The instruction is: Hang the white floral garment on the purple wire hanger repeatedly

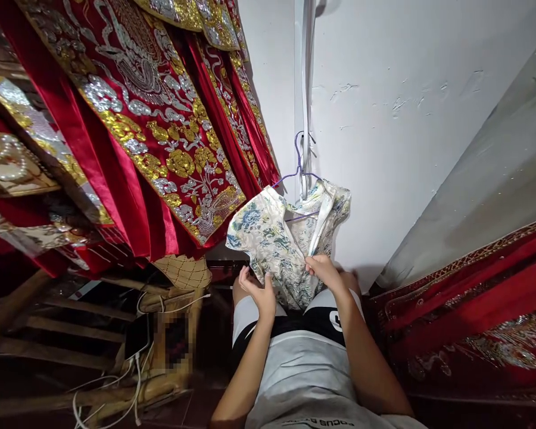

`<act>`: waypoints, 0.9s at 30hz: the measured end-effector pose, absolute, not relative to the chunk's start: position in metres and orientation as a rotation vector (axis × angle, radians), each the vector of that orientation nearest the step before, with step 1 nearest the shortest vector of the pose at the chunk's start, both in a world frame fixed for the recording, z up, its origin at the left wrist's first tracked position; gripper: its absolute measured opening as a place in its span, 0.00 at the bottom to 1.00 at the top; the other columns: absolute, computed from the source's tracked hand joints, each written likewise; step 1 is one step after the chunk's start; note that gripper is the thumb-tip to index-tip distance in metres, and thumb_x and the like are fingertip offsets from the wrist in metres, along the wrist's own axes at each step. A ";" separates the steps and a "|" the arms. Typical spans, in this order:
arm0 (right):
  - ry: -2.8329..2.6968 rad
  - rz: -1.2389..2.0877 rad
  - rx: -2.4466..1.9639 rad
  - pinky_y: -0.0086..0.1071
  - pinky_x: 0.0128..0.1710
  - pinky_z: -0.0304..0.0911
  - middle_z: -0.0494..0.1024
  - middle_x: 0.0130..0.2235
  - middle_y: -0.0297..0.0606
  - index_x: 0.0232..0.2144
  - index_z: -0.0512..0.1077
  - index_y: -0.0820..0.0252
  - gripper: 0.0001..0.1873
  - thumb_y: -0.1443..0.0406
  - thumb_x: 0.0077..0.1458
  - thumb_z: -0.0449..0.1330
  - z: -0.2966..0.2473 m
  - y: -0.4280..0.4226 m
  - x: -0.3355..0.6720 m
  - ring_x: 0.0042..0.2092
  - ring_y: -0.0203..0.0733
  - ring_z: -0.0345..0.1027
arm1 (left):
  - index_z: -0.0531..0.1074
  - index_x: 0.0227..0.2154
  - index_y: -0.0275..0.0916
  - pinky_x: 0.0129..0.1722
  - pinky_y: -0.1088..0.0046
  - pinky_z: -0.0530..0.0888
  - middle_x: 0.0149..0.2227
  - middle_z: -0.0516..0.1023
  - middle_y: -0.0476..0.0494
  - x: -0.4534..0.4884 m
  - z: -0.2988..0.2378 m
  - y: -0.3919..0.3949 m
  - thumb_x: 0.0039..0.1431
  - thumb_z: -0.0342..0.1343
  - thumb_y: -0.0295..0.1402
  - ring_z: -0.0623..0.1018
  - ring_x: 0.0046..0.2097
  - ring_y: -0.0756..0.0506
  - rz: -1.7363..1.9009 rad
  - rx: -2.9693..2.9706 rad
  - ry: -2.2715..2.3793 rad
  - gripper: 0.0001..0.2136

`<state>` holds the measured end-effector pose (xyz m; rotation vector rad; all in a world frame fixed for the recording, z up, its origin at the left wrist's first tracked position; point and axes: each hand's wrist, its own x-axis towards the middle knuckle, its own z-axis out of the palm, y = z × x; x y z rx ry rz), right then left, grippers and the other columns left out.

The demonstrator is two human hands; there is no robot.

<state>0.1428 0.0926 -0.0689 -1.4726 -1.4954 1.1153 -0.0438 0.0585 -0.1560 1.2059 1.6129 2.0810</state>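
Observation:
A short-sleeved floral blouse (268,232), cream with blue and green flowers, hangs in front of me on a purple hanger (287,179). Its front is parted at the neck, and part of the hanger shows through the gap. My right hand (324,271) pinches the front edge of the blouse on the right side, partway down. At the blouse's lower left, my left hand (259,291) has its fingers apart, with the thumb up near the cloth. Whether it touches the fabric I cannot tell. The hem drops between my thighs.
Red cloth panels (161,119) with gold and silver sequins hang at left. Below them, a bamboo chair (71,325) carries a phone (138,336) with white cables (138,381). A white wall (384,149) stands ahead, with more red cloth (473,316) at right.

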 end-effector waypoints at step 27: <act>-1.245 1.150 -0.870 0.25 0.18 0.45 0.70 0.19 0.31 0.23 0.72 0.61 0.24 0.47 0.51 0.69 0.080 0.145 0.117 0.18 0.28 0.52 | 0.75 0.27 0.39 0.37 0.69 0.71 0.28 0.77 0.44 -0.022 -0.130 0.080 0.64 0.55 0.37 0.76 0.34 0.44 1.475 1.862 1.255 0.11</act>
